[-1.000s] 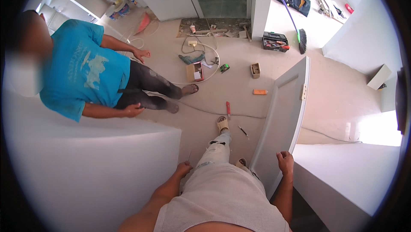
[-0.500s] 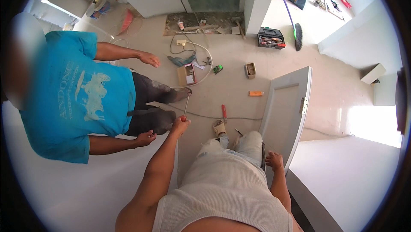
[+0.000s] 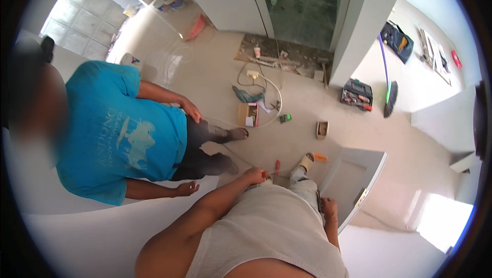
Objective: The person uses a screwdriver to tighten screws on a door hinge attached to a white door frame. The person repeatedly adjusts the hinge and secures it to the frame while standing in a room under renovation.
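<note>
In front of my waist, my left hand (image 3: pixel 254 175) is closed around a screwdriver, whose red handle (image 3: pixel 265 174) shows at the fingers. The shaft is hard to make out now; it was plain half a second ago. By my right thigh my right hand (image 3: pixel 329 207) hangs with curled fingers, and whatever they may hold is hidden. Just beyond that hand stands a white panel door (image 3: pixel 351 170), swung open, with a metal plate (image 3: pixel 361 196) on its edge. A red-handled tool (image 3: pixel 278 167) lies on the floor ahead of my left hand.
At my left stands a person in a blue shirt (image 3: pixel 133 129). On the floor lie a teal power drill (image 3: pixel 248 95), a cardboard box (image 3: pixel 243 115), a white power cord (image 3: pixel 280 93), a green tool (image 3: pixel 285 118), an orange box (image 3: pixel 321 157), an open toolbox (image 3: pixel 357 94) and a broom (image 3: pixel 391 99).
My left hand has drawn back from the outstretched screwdriver pose to my waist. My foot has stepped forward and the view has turned. The other person's far hand has come down to their thigh.
</note>
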The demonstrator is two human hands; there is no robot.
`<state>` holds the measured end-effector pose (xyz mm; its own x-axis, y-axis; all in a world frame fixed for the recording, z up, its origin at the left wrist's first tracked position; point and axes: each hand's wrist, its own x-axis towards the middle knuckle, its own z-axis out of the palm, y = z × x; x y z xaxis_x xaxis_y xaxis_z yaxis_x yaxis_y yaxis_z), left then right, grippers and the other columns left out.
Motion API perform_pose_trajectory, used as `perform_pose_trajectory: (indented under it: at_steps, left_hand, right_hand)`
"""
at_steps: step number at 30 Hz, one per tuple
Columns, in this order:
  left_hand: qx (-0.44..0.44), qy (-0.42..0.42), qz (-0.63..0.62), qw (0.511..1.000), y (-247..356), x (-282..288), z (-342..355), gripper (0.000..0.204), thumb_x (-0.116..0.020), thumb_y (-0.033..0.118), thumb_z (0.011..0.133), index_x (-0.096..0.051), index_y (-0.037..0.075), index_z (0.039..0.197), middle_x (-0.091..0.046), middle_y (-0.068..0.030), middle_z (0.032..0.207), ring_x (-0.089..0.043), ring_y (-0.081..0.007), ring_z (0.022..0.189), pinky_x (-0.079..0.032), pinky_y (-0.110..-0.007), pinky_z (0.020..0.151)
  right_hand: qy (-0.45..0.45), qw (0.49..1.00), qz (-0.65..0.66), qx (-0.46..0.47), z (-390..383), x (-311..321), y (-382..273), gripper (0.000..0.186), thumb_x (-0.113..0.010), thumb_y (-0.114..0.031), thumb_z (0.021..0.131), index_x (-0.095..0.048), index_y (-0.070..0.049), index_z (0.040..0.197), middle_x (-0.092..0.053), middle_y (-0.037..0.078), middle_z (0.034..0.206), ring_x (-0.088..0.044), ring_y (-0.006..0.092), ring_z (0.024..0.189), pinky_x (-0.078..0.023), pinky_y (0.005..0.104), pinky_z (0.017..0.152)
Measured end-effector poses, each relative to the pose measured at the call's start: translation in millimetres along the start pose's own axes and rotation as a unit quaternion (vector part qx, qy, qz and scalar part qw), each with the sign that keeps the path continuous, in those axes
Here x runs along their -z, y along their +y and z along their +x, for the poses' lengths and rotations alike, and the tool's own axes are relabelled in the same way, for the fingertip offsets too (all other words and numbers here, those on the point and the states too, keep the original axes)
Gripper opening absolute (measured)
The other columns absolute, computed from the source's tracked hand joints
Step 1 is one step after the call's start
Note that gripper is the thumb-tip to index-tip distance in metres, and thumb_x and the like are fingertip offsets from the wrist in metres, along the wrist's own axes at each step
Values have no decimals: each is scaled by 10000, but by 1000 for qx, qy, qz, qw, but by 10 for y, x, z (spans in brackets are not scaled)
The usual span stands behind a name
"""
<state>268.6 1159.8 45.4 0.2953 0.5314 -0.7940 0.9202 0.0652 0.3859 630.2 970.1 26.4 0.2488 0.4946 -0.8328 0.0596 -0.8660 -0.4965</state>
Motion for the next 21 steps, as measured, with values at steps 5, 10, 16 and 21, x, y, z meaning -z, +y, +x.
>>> perform_pose_trajectory:
  at_steps: [5,10,16,21]
  left_hand:
    - [-67,-7,122,990,818,429,412,205,-608,193,747,-682,150,933,-667,-116,935,-631,-303,909,-493,-432,773]
    - [-173,56,178,967,1741,801,823,183,-565,211,793,-667,112,909,-647,-142,972,-626,-320,919,-493,-442,797]
    - [-258,2,214,942,2185,947,1308,195,-650,229,750,-656,93,889,-618,-162,912,-604,-337,898,-469,-451,793]
    - [-243,77,276,927,2591,1581,1800,471,-706,264,735,-587,65,1145,-585,-185,1116,-550,-321,1085,-434,-441,921]
  right_hand:
    - [-12,957,-104,270,622,395,-1328,377,-569,-273,881,-591,37,1094,-649,112,837,-611,170,674,-497,308,610]
    - [-92,954,-73,278,684,570,-2131,290,-580,-227,869,-632,-7,1050,-652,174,1025,-626,320,992,-493,376,836]
    - [-264,939,-171,139,762,644,-2451,177,-527,-154,842,-652,-28,848,-644,113,778,-661,233,749,-522,383,713]
    - [-207,972,-38,103,1327,722,-2477,154,-596,-193,788,-691,-95,860,-662,67,731,-668,238,671,-533,392,663]
